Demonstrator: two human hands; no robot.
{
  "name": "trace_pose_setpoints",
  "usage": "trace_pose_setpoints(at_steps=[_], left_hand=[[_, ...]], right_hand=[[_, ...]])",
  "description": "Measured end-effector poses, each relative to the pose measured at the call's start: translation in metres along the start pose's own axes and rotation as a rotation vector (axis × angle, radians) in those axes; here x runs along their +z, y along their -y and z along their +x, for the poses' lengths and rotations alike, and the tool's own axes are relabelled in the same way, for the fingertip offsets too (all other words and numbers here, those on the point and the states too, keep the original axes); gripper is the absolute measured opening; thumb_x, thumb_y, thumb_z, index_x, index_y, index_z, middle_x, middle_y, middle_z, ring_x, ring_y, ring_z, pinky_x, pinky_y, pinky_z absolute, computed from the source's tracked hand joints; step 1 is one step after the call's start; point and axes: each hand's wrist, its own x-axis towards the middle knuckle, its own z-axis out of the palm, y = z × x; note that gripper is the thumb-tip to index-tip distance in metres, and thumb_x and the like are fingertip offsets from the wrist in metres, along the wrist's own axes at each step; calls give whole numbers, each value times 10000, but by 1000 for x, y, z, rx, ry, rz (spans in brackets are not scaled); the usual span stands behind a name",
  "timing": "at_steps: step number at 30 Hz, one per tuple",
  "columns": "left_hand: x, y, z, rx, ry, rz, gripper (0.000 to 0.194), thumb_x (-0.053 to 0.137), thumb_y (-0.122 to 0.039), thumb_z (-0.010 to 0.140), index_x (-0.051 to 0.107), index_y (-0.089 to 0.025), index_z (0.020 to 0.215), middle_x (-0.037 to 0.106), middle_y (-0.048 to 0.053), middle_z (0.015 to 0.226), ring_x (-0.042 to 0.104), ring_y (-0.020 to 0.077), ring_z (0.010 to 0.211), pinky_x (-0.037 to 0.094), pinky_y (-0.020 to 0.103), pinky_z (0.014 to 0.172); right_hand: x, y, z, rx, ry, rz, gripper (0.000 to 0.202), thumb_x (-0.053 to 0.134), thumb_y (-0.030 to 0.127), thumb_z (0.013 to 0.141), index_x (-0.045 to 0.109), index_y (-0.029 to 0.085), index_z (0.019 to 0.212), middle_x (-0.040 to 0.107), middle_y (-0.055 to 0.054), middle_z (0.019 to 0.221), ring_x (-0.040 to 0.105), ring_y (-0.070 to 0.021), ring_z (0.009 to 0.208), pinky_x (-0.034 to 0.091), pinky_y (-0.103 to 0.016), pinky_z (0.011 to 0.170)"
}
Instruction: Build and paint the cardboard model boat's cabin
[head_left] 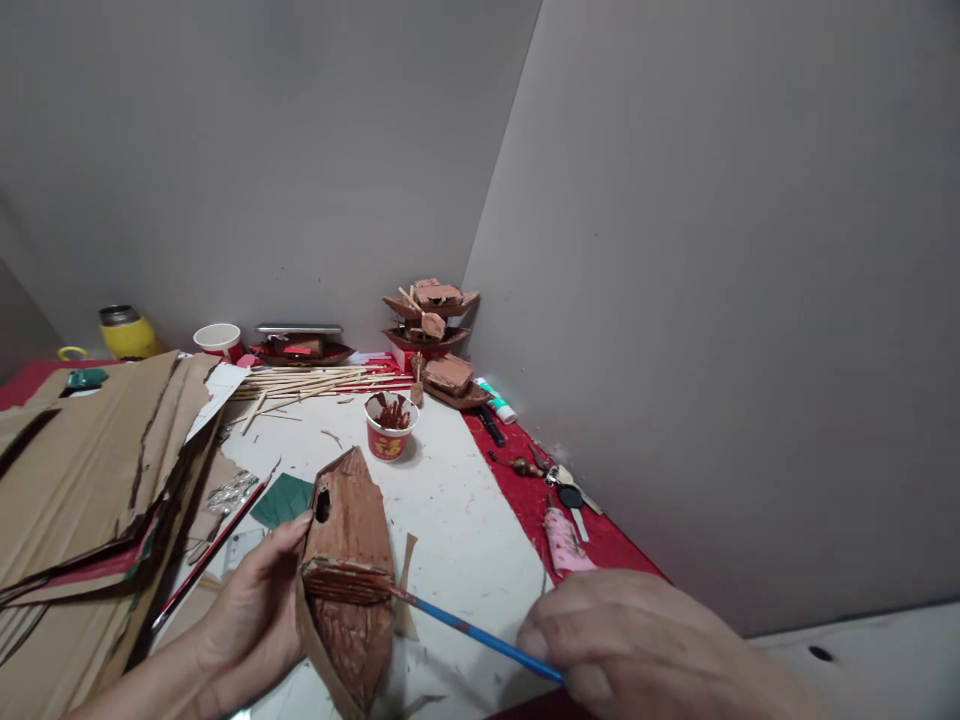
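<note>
My left hand (262, 610) is closed around the left side of a brown cardboard model boat (356, 530), thumb up by a dark hole in its cabin. Its bow points away from me, and a paler strip runs along the near left edge. Pinched in my right hand (645, 640) is a blue paintbrush (480, 636), its brown tip touching the right end of the cabin's near edge. Just beyond the boat stands a red and white paper cup (391, 428) streaked inside with brown paint.
Cardboard sheets (82, 470) pile up at left, with a red pencil (214, 545) beside them. Thin sticks (322, 380) lie behind. More brown model boats (431, 310) sit in the corner. Keys (574, 497) and a pink tube (564, 540) lie along the right wall.
</note>
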Motion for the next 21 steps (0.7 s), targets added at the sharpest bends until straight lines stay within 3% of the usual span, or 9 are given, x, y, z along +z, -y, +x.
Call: trace_pose_setpoints(at_steps=[4, 11, 14, 18, 21], left_hand=[[-2, 2, 1, 6, 56, -5, 268, 787, -202, 667, 718, -139, 919, 776, 64, 875, 701, 282, 952, 451, 399, 973], [-7, 1, 3, 5, 106, 13, 279, 789, -222, 673, 720, -142, 931, 771, 46, 788, 715, 259, 889, 443, 397, 981], [-7, 1, 5, 4, 127, 28, 244, 763, -230, 707, 723, -141, 931, 769, 44, 769, 719, 254, 871, 441, 402, 983], [-8, 1, 4, -7, 163, 21, 298, 784, -255, 688, 722, -132, 953, 772, 63, 805, 708, 274, 922, 438, 409, 991], [-11, 2, 4, -5, 123, 31, 319, 746, -258, 738, 701, -139, 1031, 772, 75, 884, 694, 277, 971, 438, 415, 993]], right_hand=[[5, 0, 3, -113, -44, 107, 240, 402, 236, 998, 576, 184, 1154, 778, -69, 874, 740, -152, 860, 550, -207, 878], [1, 3, 20, -70, 26, 31, 197, 467, 157, 969, 659, 132, 933, 764, -54, 733, 742, -100, 715, 529, -103, 820], [-2, 2, 14, -35, -12, 31, 211, 447, 172, 981, 650, 156, 926, 767, -50, 760, 741, -109, 727, 555, -139, 803], [0, 1, 7, 0, 48, 56, 183, 481, 212, 969, 662, 185, 962, 772, -30, 780, 741, -109, 721, 548, -111, 793], [7, 2, 7, -4, 57, 65, 181, 491, 219, 962, 646, 164, 1039, 773, -32, 792, 738, -108, 734, 540, -105, 803]])
